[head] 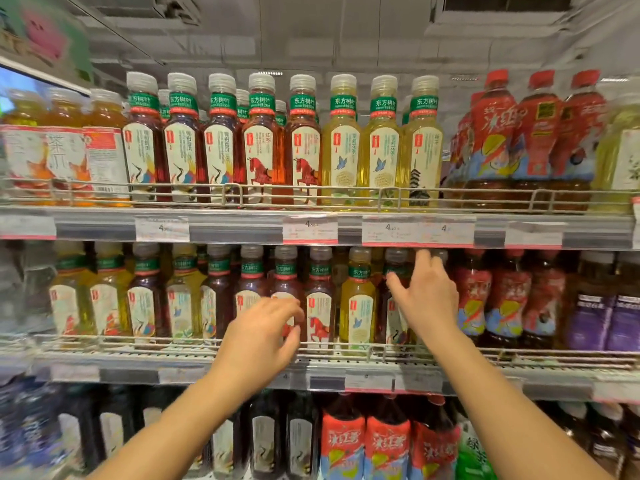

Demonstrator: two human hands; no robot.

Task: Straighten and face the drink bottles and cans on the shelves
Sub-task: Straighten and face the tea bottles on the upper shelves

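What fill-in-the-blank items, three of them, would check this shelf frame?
1. Both hands reach to the ___ shelf.
2. The right hand reaches a bottle beside the red-labelled bottles, fingers ___.
3. The top-shelf bottles with a horse label number ___.

Missing words: middle; extended; two

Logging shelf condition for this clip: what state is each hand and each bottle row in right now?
Left hand: fingers loosely curled in front of a dark tea bottle, grip unclear.
Right hand: fingers spread on bottles at the middle shelf's tea section.
Top-shelf tea bottles: upright, labels facing front.
Middle-shelf tea bottles: upright, dark and yellow mixed.
Red bottles: upright.
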